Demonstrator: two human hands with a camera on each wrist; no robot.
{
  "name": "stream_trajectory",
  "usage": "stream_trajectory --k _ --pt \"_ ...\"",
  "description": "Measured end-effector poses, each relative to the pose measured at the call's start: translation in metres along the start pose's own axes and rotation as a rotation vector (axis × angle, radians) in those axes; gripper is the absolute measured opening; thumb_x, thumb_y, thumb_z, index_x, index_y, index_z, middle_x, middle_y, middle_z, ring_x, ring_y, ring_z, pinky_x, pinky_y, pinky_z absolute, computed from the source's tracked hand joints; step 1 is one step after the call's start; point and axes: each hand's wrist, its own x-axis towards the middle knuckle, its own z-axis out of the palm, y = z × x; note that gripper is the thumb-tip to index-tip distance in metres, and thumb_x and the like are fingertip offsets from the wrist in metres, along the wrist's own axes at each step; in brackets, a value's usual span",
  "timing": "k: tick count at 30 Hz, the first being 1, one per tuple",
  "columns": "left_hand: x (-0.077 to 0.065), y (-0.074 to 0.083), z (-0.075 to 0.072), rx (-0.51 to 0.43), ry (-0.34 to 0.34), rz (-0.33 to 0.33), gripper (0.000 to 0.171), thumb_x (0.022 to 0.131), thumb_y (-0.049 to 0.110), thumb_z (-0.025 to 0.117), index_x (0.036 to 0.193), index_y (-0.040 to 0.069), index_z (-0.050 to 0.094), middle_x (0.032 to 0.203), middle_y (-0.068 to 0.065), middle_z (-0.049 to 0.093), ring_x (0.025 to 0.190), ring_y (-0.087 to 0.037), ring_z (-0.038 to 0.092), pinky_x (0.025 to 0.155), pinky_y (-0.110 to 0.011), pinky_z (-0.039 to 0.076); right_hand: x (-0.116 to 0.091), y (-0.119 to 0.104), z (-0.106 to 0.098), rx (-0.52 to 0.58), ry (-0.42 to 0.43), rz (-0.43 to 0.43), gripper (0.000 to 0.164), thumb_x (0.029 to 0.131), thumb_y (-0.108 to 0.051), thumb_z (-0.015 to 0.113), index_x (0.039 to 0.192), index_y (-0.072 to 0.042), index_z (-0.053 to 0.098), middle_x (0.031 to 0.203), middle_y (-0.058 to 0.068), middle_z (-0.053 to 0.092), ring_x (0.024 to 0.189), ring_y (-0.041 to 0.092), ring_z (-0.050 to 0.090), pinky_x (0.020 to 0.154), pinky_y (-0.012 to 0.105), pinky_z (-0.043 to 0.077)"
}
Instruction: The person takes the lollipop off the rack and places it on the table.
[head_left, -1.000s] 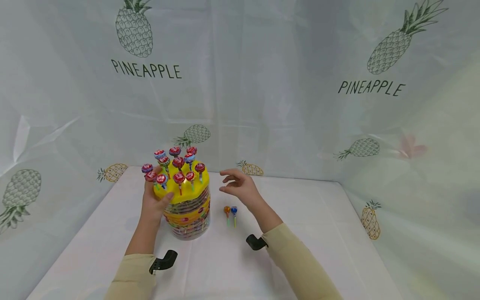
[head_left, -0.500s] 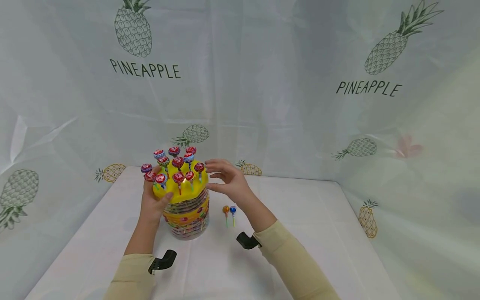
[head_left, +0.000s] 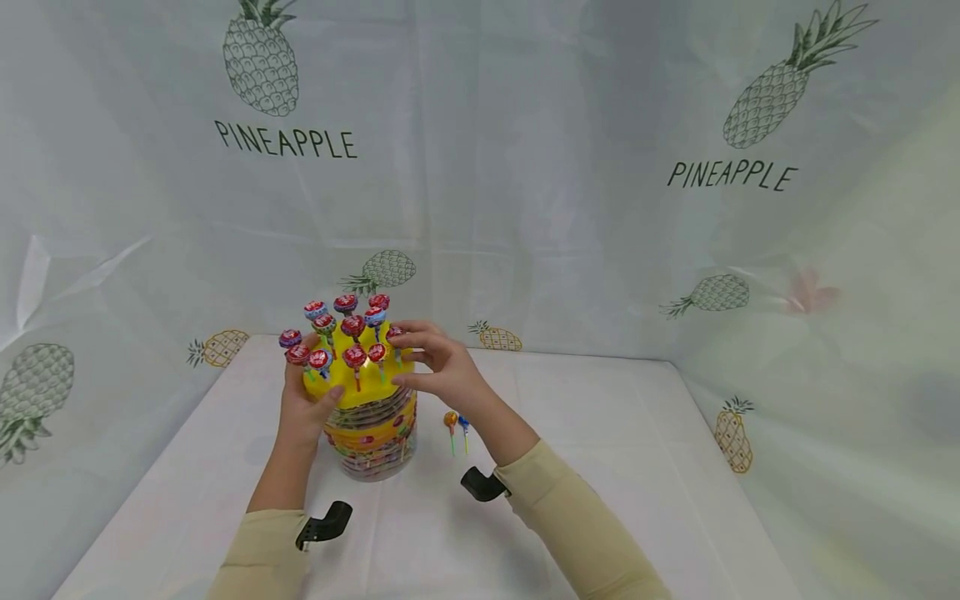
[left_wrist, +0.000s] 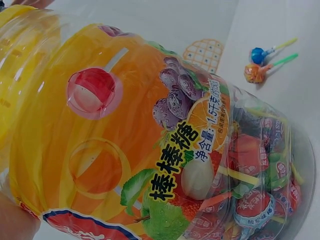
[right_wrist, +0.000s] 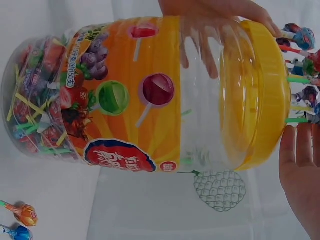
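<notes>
A clear plastic candy jar [head_left: 371, 442] with an orange fruit label stands upright, and wrapped lollipops [left_wrist: 250, 205] show through its lower part. From the top of its yellow lid [head_left: 363, 396] several lollipops [head_left: 354, 357] stick up, wrapped heads uppermost. My left hand [head_left: 302, 415] grips the jar's top from the left, thumb at the front of the lid and fingers behind. At the lid's right edge, my right hand [head_left: 448, 367] has its thumb and fingers spread around the rightmost lollipop [head_left: 394, 333], fingertips close beside its head and stick.
On the white table [head_left: 585, 467], right of the jar, lie an orange lollipop [head_left: 451, 419] and a blue lollipop [head_left: 462, 422], partly behind my right wrist. A pineapple-printed white sheet [head_left: 525, 208] hangs behind and around the table. Black wrist mounts [head_left: 327, 525] sit on both sleeves.
My right hand has moved left from beside the jar to the lid's right edge, around the rightmost lollipop. My left hand keeps its grip on the jar, which stays in place.
</notes>
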Motion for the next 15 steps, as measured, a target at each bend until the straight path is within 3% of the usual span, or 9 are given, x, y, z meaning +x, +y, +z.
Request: stream_trajectory --k 15 --pt "-0.0006 0.0025 -0.0008 0.003 0.004 -0.041 0.074 0.092 0.013 0.068 0.15 0.038 0.029 0.151 -0.004 0.031 0.133 -0.023 0.036 0.095 -0.012 0.042 0.0012 -0.0038 0.0018 0.017 0.027 0.036 0.038 0.083 0.012 0.07 0.12 0.007 0.062 0.137 0.007 0.049 0.119 0.021 0.052 0.102 0.041 0.044"
